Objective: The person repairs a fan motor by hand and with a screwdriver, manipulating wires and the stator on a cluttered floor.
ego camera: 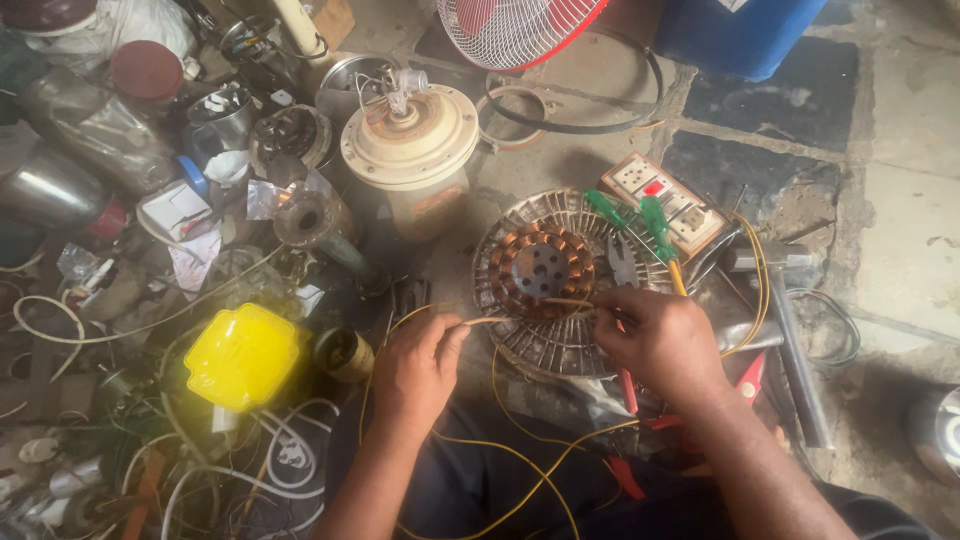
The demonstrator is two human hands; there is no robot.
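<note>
Both your hands, left hand (415, 365) and right hand (655, 335), pinch the yellow wire (478, 321) at the motor stator (545, 280), likely mid-threading; next calls for steady tension.

one head-worn view looks steeply down and close onto the fan motor stator (545, 280) at frame centre; the floor clutter spreads left of it, stone paving right, a red fan grille (515, 28) beyond it.
</note>
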